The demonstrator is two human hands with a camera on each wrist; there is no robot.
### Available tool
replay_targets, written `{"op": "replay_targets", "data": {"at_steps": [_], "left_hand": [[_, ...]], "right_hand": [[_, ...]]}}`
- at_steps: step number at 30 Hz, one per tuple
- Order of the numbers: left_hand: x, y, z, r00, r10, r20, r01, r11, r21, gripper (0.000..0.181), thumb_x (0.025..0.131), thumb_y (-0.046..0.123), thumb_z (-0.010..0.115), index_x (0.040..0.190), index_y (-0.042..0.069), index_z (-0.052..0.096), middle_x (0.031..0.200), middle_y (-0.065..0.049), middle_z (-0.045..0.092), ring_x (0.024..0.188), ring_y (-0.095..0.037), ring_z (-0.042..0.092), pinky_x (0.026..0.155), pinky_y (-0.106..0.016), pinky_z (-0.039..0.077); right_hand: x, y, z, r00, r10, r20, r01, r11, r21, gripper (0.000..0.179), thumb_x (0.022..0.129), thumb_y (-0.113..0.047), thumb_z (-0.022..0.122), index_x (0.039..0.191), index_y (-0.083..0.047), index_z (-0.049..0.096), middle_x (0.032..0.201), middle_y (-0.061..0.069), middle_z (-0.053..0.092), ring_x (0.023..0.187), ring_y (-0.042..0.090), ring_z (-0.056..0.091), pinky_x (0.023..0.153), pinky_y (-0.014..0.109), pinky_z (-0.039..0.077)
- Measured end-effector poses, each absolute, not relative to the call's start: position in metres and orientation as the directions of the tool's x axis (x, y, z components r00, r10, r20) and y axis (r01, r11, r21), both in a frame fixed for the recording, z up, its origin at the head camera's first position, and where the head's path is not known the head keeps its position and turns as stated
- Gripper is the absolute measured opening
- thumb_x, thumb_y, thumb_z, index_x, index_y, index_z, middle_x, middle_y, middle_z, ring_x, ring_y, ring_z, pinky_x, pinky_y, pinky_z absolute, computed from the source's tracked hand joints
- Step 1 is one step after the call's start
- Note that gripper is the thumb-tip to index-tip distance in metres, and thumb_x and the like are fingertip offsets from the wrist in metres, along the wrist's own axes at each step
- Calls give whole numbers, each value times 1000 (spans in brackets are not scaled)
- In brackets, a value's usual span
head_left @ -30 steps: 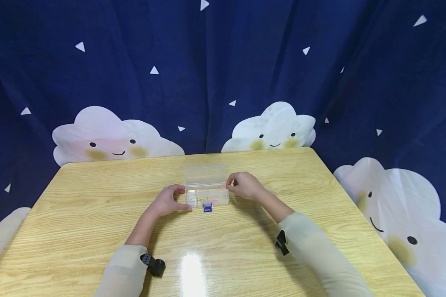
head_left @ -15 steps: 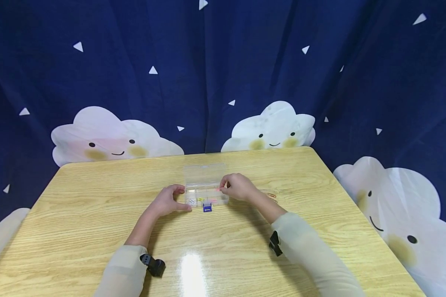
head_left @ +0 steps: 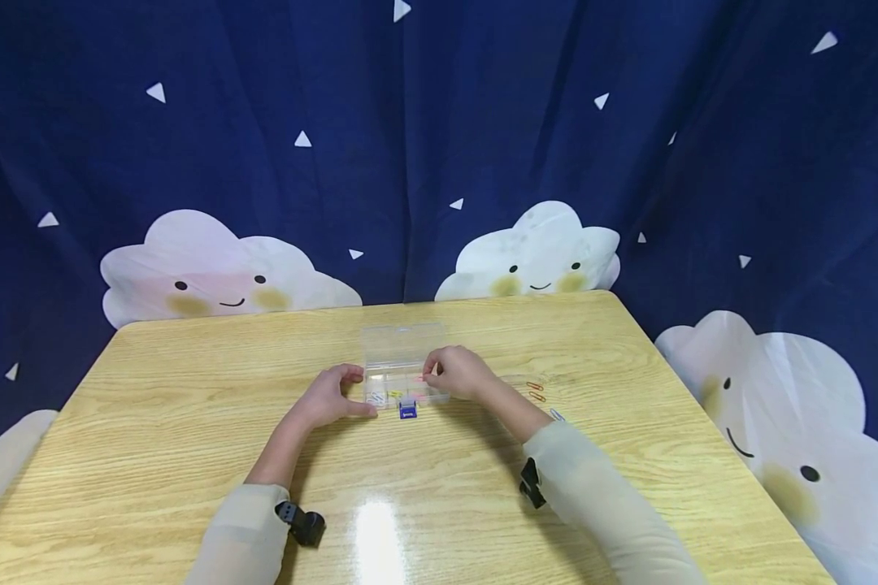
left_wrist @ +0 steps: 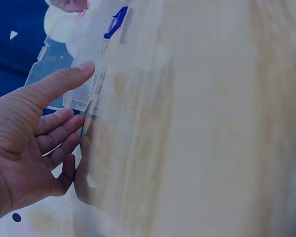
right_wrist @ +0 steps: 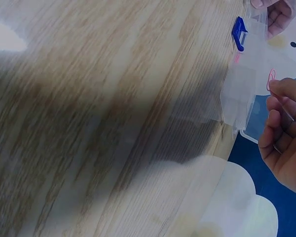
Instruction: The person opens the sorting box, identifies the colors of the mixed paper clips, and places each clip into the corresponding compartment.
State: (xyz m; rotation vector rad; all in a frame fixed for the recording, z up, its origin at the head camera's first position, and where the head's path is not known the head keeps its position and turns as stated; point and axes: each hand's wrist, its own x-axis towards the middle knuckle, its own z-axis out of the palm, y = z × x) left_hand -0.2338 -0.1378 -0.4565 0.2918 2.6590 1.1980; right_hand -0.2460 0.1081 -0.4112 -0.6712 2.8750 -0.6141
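A clear plastic compartment box lies on the table, its lid raised at the back and its blue latch hanging at the front. My left hand holds the box's left end, thumb at the front corner and fingers at the rear. Between thumb and fingertip, my right hand pinches a pink paper clip over the back right part of the box. Small yellow pieces and pale ones sit in front compartments; something pink shows in the front right one.
Red paper clips and a blue paper clip lie on the wooden table, right of the box beside my right forearm. A dark blue curtain with cloud faces hangs behind the table's far edge.
My right hand has moved left with the pink paper clip, from the box's right edge to over its back compartments. Paper clips on the table came into sight behind the forearm. The left hand stays put.
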Motion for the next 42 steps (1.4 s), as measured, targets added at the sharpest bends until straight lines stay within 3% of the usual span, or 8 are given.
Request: {"op": "replay_targets", "data": {"at_steps": [19,42], "left_hand": [[-234,-138,-457,-957,269,-106,98,648,755,77,66,27,85,128,-1,50,124,-16,58,117,-32,50,102,-46,39],[-234,-139,-459,-957,268,-108,99,654,750,78,66,29,85,129,-1,49,125,-16,57,119,-32,50,104,-46,39]], "right_hand": [[-244,103,-413,-887,-461,-22,-413,816,-404,8,86,-21,65,84,-14,69,66,-5,58,58,7,46,54,21,37],[-248,141,-408,-922,-387,-24,-342,839,-422,11,88,-22,64,86,-12,69,67,-3,59,58,8,47,55,22,38]]}}
